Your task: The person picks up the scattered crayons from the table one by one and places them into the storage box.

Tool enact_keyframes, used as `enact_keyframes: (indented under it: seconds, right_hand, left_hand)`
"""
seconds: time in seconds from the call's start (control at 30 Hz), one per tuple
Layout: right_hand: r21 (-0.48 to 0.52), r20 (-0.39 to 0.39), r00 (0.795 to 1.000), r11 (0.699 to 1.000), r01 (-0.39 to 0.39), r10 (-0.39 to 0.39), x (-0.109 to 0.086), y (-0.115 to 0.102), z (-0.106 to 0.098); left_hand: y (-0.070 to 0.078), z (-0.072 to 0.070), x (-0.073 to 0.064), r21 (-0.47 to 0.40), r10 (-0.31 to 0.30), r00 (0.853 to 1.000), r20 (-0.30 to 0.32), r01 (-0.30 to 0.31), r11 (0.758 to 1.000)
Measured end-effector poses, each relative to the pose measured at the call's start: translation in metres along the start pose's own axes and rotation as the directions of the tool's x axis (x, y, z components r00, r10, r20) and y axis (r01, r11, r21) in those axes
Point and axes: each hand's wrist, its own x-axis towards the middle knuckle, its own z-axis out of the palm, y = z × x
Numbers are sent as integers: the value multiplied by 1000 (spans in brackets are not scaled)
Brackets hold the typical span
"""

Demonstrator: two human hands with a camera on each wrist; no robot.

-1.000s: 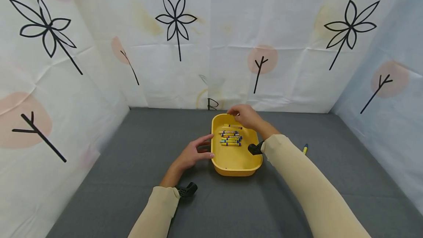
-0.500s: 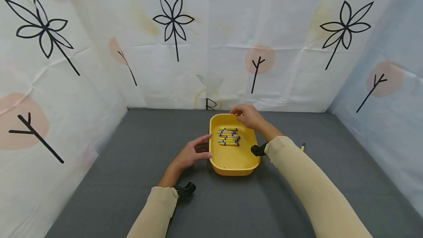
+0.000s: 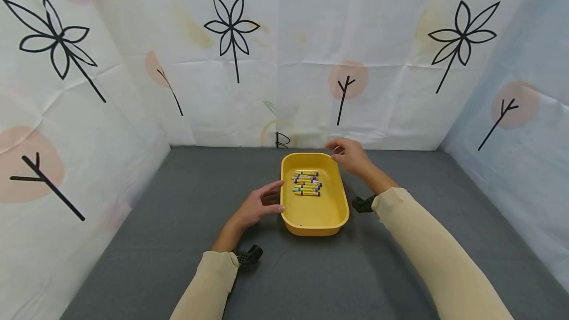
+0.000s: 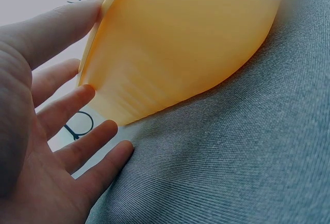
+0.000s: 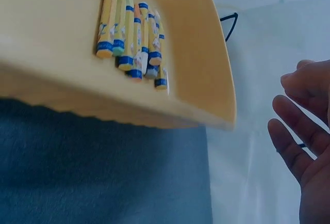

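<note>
A yellow plastic basin (image 3: 317,214) stands on the grey cloth. Several crayons (image 3: 306,183) in mostly yellow and blue wrappers lie in it side by side, crosswise. My left hand (image 3: 252,209) rests against the basin's left side, thumb and index finger at the rim. Up close in the left wrist view, its fingers (image 4: 67,108) are spread and fairly straight beside the basin wall. Just off the far right corner hovers my right hand (image 3: 351,156). The right wrist view shows its loosely bent fingers (image 5: 291,118) apart from the basin, holding nothing.
Grey cloth (image 3: 178,221) covers the tabletop. White fabric (image 3: 306,107) printed with leaf and twig drawings hangs behind and at both sides. Each wrist wears a black device, one below the left hand (image 3: 249,255), another at the right cuff (image 3: 363,205).
The crayon at the far end now lies in line against the others. My right hand has left the basin and moved right. The loose crayon on the cloth is now out of sight near the right sleeve.
</note>
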Motion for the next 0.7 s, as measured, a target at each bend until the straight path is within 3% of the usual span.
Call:
enact_keyframes:
  seconds: [0.23,0.7]
  right_hand:
    - [-6,-66,998,1000,-9,9,-19,15,-8]
    - [-36,-135,988,997,-74,69,-63,66,-27]
  left_hand:
    - [2,0,0,-36,2,1000,26,-1,999]
    - [0,0,0,-4,-11,1000,-5,11,1000]
